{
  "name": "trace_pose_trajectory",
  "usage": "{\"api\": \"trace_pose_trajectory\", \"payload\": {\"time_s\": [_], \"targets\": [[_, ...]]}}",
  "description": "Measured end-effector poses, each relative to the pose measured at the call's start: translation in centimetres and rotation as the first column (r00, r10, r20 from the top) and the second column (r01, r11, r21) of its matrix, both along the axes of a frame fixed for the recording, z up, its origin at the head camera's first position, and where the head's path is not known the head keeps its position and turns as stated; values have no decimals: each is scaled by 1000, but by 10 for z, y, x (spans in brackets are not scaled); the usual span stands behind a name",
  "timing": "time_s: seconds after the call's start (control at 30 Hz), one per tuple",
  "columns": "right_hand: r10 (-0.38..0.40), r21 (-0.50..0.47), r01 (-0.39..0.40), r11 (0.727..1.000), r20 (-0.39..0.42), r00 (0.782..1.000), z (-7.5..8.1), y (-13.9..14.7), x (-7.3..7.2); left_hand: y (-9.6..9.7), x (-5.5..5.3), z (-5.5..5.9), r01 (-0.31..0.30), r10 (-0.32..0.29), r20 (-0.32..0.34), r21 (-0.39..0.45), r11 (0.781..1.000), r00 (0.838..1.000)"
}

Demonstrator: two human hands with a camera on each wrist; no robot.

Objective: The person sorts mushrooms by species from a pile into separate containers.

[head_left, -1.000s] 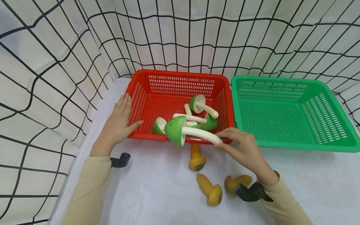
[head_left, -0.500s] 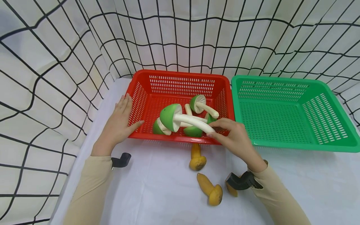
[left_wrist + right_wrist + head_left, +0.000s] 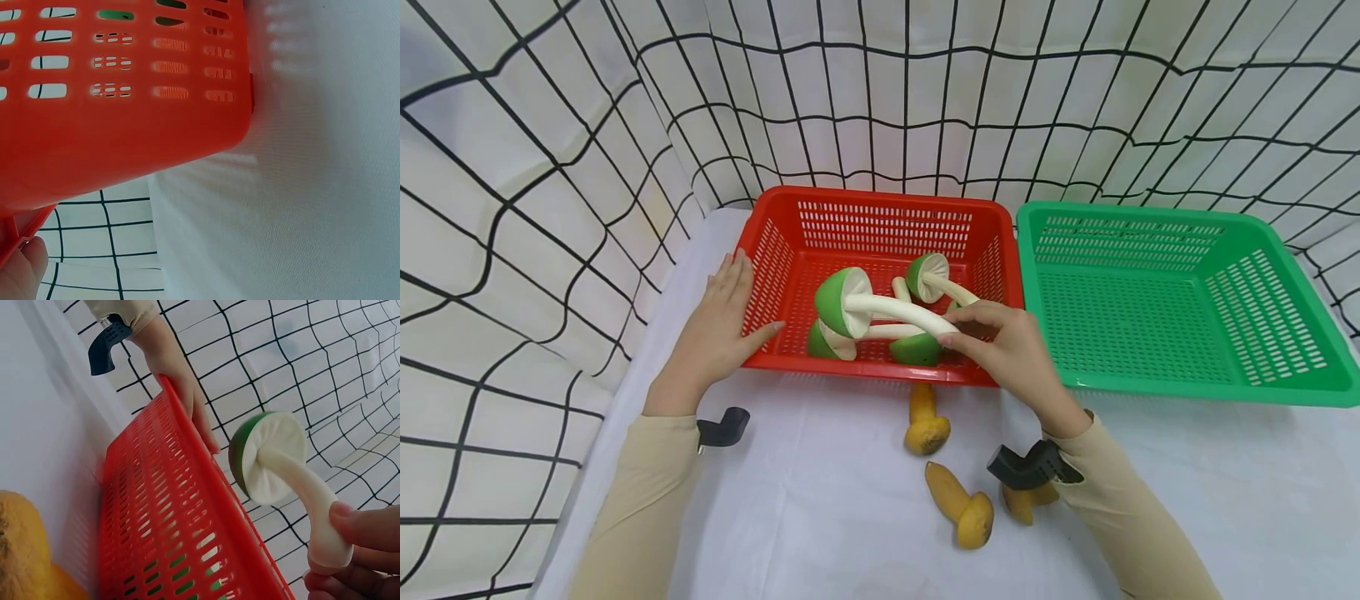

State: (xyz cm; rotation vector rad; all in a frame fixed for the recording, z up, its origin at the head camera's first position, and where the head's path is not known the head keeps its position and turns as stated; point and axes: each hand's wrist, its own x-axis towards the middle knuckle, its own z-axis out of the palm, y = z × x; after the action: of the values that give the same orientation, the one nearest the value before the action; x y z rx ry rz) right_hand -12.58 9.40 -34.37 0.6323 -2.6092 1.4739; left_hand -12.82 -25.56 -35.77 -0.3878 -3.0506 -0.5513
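My right hand (image 3: 1003, 350) pinches the stem end of a green-capped toy mushroom (image 3: 898, 312) over the red basket (image 3: 880, 371). In the right wrist view, thumb and fingers close round the base of the pale stem, and the mushroom (image 3: 275, 456) stands above the basket rim. Several other green-capped mushrooms (image 3: 917, 350) lie inside the red basket, partly covered by the held one. My left hand (image 3: 707, 333) rests on the basket's left rim, its fingers straight and its thumb over the inside. In the left wrist view a fingertip (image 3: 34, 253) shows at the rim.
A green basket (image 3: 1120, 325) stands right beside the red one. In front lie yellow-brown toy mushrooms (image 3: 961, 504), one partly behind the right wrist's camera (image 3: 1026, 465). White cloth with black netting (image 3: 902, 92) rises behind and at the left.
My right hand has carried the green mushroom left and away from me, from over the front rim to over the basket's inside. My left hand stays on the rim.
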Motion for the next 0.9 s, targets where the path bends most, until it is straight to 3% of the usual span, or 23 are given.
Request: {"api": "trace_pose_trajectory", "payload": {"time_s": [0.2, 0.5, 0.77, 0.9], "targets": [[-40, -84, 50, 995, 111, 993, 1, -9, -7, 0, -1, -2, -8, 8, -3, -2, 1000, 1000], [-56, -126, 83, 989, 203, 978, -4, -20, -12, 1, -1, -3, -1, 1, -10, 7, 1000, 1000], [-69, -147, 93, 985, 164, 984, -6, -28, -13, 1, -1, -1, -5, 5, -16, 7, 1000, 1000], [-62, -135, 88, 987, 188, 980, -6, -33, -15, 0, 0, -1, -8, 8, -10, 6, 1000, 1000]]}}
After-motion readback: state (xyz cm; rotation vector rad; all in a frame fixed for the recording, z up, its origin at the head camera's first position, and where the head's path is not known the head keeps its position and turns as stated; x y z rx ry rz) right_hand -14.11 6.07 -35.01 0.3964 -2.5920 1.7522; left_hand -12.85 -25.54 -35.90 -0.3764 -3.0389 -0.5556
